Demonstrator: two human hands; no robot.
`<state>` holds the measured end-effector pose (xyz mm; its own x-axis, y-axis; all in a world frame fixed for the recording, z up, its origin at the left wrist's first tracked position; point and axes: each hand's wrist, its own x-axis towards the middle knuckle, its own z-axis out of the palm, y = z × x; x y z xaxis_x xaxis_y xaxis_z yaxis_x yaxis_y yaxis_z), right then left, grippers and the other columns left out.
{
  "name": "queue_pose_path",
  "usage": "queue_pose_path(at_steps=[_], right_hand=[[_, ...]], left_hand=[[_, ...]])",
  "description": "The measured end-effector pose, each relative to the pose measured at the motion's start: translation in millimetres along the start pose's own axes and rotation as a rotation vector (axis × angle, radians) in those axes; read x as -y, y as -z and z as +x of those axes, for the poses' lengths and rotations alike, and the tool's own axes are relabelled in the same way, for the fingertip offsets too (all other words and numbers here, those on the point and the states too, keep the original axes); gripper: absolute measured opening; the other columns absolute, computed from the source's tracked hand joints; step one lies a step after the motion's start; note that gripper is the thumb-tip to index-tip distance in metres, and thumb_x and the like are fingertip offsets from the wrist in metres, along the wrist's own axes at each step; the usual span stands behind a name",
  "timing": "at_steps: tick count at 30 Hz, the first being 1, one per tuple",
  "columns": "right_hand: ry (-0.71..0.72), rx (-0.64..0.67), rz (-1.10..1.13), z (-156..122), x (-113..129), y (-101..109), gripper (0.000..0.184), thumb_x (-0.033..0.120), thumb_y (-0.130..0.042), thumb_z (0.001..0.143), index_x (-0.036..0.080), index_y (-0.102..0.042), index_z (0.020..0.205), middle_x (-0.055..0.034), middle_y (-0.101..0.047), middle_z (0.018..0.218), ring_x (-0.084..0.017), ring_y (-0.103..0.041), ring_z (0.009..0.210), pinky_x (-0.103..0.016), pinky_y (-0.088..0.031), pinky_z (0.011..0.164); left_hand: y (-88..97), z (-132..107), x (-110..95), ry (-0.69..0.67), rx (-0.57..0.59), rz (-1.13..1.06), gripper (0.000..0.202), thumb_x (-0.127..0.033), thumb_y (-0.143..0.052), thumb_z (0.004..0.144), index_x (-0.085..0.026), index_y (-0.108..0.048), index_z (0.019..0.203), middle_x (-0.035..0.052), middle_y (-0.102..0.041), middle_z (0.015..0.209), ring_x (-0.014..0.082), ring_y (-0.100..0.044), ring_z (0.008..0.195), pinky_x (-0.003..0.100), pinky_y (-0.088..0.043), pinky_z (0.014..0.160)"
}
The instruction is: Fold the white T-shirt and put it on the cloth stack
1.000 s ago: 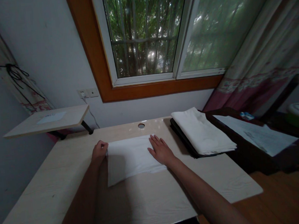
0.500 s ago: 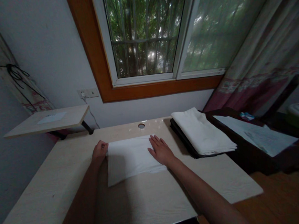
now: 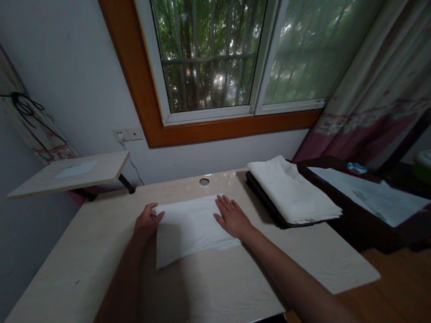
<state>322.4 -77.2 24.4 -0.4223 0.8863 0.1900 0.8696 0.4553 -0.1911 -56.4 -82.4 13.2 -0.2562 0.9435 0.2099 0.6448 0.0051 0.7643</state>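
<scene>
Atop the cloth, right hand lies fingers spread; left hand, half-curled, touches its edge.

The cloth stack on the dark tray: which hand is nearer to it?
Right. The right hand lies flat on the white cloth at its right edge, just left of the cloth stack. The left hand touches that cloth's left corner, farther away.

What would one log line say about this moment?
left hand: fingers curled at far-left corner of white cloth | right hand: flat on cloth's right side | folded stack: on dark tray
</scene>
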Motion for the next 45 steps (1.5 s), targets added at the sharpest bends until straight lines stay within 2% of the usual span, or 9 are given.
queue_pose_path(at_steps=[4, 16, 20, 24, 28, 33, 36, 42, 45], right_hand=[[-0.003, 0.007, 0.005, 0.0, 0.8, 0.3, 0.064, 0.05, -0.032, 0.103, 0.015, -0.034, 0.156, -0.0112, -0.026, 0.164, -0.026, -0.019, 0.153, -0.049, -0.016, 0.123], [-0.003, -0.008, 0.094, -2.3, 1.6, 8.9, 0.054, 0.039, -0.043, 0.1, 0.02, -0.043, 0.151, -0.009, -0.033, 0.162, -0.025, -0.025, 0.151, -0.05, -0.021, 0.122], [0.137, -0.045, 0.176, -9.4, 12.2, 19.5, 0.051, 0.039, -0.049, 0.099, 0.024, -0.05, 0.147, -0.0072, -0.04, 0.158, -0.025, -0.031, 0.149, -0.047, -0.028, 0.121], [0.359, 0.023, 0.237, -23.6, 26.2, 28.2, 0.045, 0.043, -0.052, 0.099, 0.028, -0.057, 0.142, -0.0043, -0.047, 0.154, -0.024, -0.037, 0.146, -0.044, -0.031, 0.121], [0.414, 0.088, 0.235, -35.8, 29.2, 29.4, 0.048, 0.047, -0.049, 0.101, 0.028, -0.053, 0.145, -0.0045, -0.043, 0.157, -0.025, -0.035, 0.147, -0.046, -0.028, 0.122], [0.43, 0.142, 0.202, -38.7, 23.4, 31.2, 0.057, 0.052, -0.052, 0.099, 0.031, -0.043, 0.152, -0.0039, -0.035, 0.161, -0.026, -0.03, 0.149, -0.048, -0.024, 0.123], [0.437, 0.152, 0.186, -36.0, 17.4, 32.1, 0.058, 0.053, -0.052, 0.099, 0.033, -0.042, 0.152, -0.0037, -0.034, 0.161, -0.025, -0.03, 0.15, -0.048, -0.023, 0.123], [0.389, 0.107, 0.142, -27.5, -13.0, 34.7, 0.052, 0.049, -0.053, 0.1, 0.034, -0.047, 0.149, -0.004, -0.039, 0.158, -0.025, -0.033, 0.148, -0.049, -0.026, 0.122], [0.395, 0.011, 0.157, -23.9, -23.8, 38.1, 0.043, 0.041, -0.056, 0.1, 0.029, -0.057, 0.141, -0.0083, -0.052, 0.149, -0.027, -0.046, 0.14, -0.052, -0.031, 0.118]], left_hand=[[3.0, -8.5, -4.4, 0.002, 0.035, 0.044, 0.061, -0.045, -0.068, 0.072, -0.023, -0.057, 0.128, -0.0035, -0.061, 0.076, 0.0166, -0.06, 0.066, 0.03, -0.048, 0.068], [8.4, -13.1, -7.8, -0.003, -0.066, -0.229, 0.063, -0.042, -0.064, 0.075, -0.018, -0.053, 0.132, -0.0028, -0.055, 0.077, 0.0165, -0.056, 0.072, 0.032, -0.049, 0.075], [9.3, -14.1, -8.3, 0.018, -0.083, -0.271, 0.063, -0.044, -0.062, 0.079, -0.019, -0.049, 0.136, -0.0019, -0.057, 0.08, 0.0162, -0.058, 0.072, 0.032, -0.051, 0.076], [5.5, -16.5, -7.7, 0.033, -0.109, -0.231, 0.069, -0.043, -0.062, 0.079, -0.019, -0.043, 0.141, 0.0013, -0.06, 0.094, 0.0131, -0.057, 0.065, 0.032, -0.053, 0.071], [-1.0, -21.3, -0.9, -0.027, -0.13, -0.139, 0.073, -0.039, -0.067, 0.073, -0.015, -0.048, 0.139, 0.0064, -0.056, 0.107, 0.0099, -0.051, 0.061, 0.033, -0.054, 0.068], [-6.1, -25.6, 9.7, -0.134, -0.113, -0.068, 0.066, -0.032, -0.066, 0.075, -0.017, -0.05, 0.138, 0.0102, -0.053, 0.116, 0.0157, -0.059, 0.08, 0.039, -0.056, 0.083], [-9.0, -24.6, 7.4, -0.143, -0.092, -0.102, 0.066, -0.03, -0.067, 0.074, -0.019, -0.051, 0.137, 0.0113, -0.053, 0.12, 0.0202, -0.062, 0.094, 0.04, -0.056, 0.087], [-12.7, -22.5, -7.9, -0.106, -0.133, -0.083, 0.061, -0.029, -0.064, 0.077, -0.016, -0.051, 0.135, 0.0119, -0.056, 0.119, 0.0144, -0.06, 0.075, 0.038, -0.058, 0.081], [-8.7, -20.0, -10.2, -0.116, -0.165, 0.016, 0.051, -0.03, -0.057, 0.081, -0.016, -0.054, 0.131, 0.0115, -0.057, 0.119, 0.0145, -0.062, 0.075, 0.036, -0.058, 0.08]])
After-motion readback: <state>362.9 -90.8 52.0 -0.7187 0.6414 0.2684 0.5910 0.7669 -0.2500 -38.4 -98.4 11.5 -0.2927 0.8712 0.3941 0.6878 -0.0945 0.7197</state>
